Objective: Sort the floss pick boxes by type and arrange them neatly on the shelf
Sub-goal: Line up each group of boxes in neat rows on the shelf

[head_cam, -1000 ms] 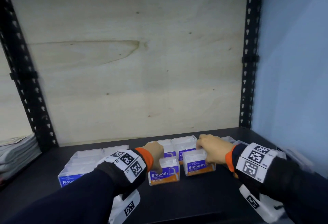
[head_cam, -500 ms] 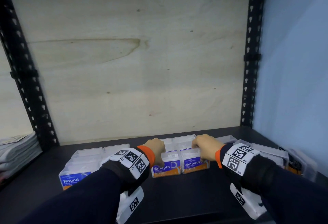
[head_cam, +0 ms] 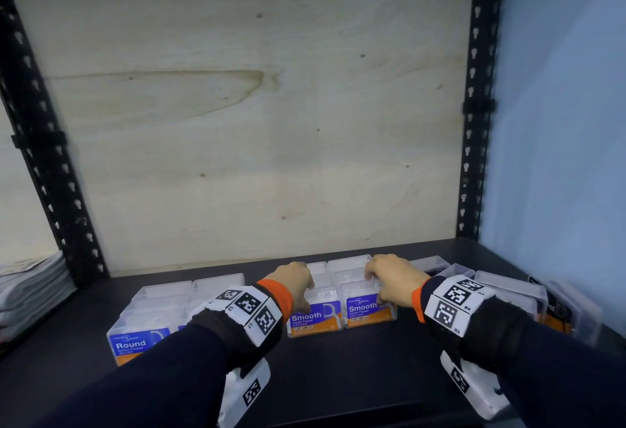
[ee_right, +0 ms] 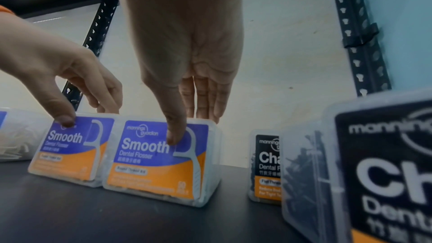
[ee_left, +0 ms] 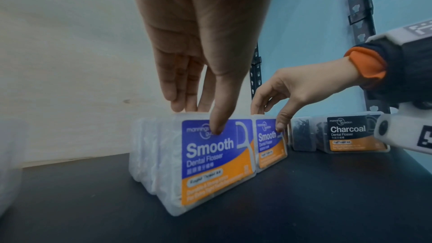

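Note:
Two clear "Smooth" floss boxes stand side by side on the black shelf (head_cam: 338, 380), in front of more clear boxes. My left hand (head_cam: 298, 288) pinches the left Smooth box (head_cam: 315, 319), with the thumb on its label and the fingers over its top; the left wrist view shows the same hand (ee_left: 201, 115) and box (ee_left: 217, 163). In the same way my right hand (head_cam: 389, 282) (ee_right: 190, 127) pinches the right Smooth box (head_cam: 369, 309) (ee_right: 151, 163). A "Round" box (head_cam: 135, 343) fronts the group at the left. Black "Charcoal" boxes (ee_left: 350, 134) (ee_right: 385, 173) stand at the right.
A plywood back panel (head_cam: 254, 156) closes the shelf. Black perforated uprights (head_cam: 474, 122) stand at both rear corners, and a blue wall (head_cam: 559, 156) runs along the right. A stack of papers (head_cam: 30, 285) lies beyond the left upright. Bare shelf shows in front of the boxes.
Both hands slid the two Smooth boxes back from nearer the shelf front, up against the boxes behind. The left box, which stood further forward, now lines up with the right one.

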